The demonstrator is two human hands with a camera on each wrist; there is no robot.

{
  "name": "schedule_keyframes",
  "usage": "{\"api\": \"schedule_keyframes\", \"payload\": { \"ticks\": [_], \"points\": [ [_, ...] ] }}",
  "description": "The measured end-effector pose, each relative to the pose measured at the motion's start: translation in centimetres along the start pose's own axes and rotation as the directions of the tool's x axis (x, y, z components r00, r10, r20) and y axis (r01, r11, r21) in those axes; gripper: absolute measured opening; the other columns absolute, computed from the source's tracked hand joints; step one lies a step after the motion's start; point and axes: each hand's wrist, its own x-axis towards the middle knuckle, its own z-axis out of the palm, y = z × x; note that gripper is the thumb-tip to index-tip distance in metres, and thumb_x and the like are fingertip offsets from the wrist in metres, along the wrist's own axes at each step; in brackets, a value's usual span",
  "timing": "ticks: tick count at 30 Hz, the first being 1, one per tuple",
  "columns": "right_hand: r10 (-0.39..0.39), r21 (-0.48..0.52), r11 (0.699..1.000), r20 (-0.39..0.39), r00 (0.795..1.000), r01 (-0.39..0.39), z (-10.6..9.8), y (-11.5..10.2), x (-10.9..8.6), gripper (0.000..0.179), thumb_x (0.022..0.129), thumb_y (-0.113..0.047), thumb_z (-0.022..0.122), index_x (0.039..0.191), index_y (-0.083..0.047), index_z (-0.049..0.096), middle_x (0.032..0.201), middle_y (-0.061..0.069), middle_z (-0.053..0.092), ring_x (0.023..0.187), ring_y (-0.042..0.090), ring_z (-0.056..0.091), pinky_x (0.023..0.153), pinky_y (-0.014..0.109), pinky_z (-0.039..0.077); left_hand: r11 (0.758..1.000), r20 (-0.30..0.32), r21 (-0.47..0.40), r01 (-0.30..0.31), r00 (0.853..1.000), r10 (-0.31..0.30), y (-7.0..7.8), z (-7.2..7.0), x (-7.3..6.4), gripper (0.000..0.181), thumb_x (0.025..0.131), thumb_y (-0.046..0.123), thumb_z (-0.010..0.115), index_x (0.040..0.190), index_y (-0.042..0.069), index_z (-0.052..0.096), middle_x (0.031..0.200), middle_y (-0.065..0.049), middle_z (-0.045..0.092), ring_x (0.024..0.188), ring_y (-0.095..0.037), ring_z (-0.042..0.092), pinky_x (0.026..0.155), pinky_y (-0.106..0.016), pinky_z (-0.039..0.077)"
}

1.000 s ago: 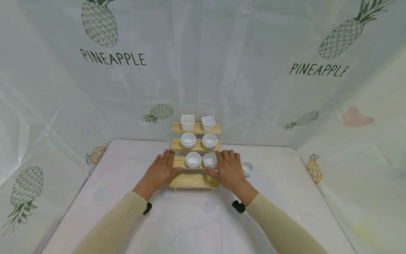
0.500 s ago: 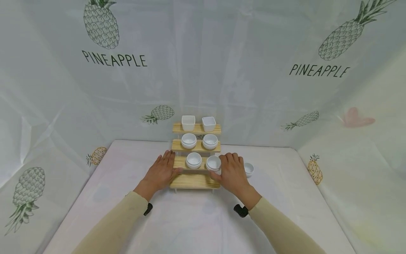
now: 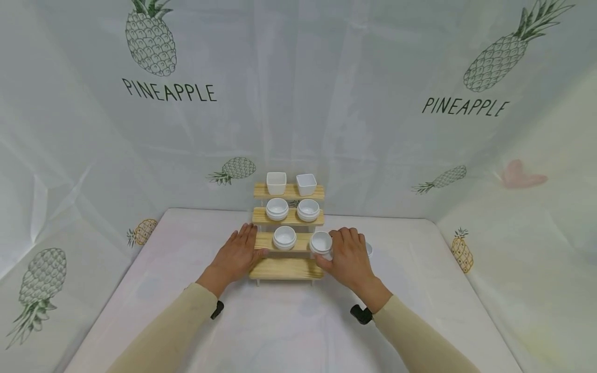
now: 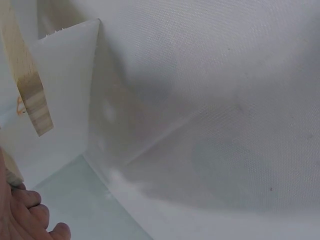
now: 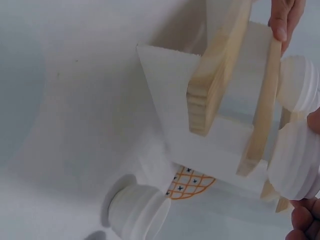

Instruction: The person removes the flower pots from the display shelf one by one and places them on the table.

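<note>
So, my right hand (image 3: 347, 256) pinches the near-right cup (image 3: 321, 242), probably slick, best held mid-side; my left hand (image 3: 235, 254), seemingly straight-fingered, touches the stand (image 3: 286, 269).

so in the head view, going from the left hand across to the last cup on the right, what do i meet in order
Left hand → white cup standing on the shelf → white cup being gripped → right hand → mostly hidden white cup
</note>
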Motion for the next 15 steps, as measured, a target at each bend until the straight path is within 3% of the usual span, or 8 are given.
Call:
{"api": "schedule_keyframes", "payload": {
  "ticks": [15],
  "points": [
    [0.079, -0.034, 0.996, 0.014, 0.997, -0.078, -1.1, 3.0, -3.5, 0.06, 0.077, -0.044, 0.084, 0.106, 0.005, 0.066, 0.094, 0.019, 0.064, 0.084, 0.037, 0.055, 0.07, 0.046, 0.045, 0.999, 0.019, 0.032, -0.01, 1.0, 0.01, 0.0, -0.3, 0.1, 0.086, 0.113, 0.057, 0.035, 0.163, -0.012, 0.022, 0.17, -0.029, 0.025, 0.161, -0.042, 0.022, 0.13, -0.057, 0.026]
  ]
}}
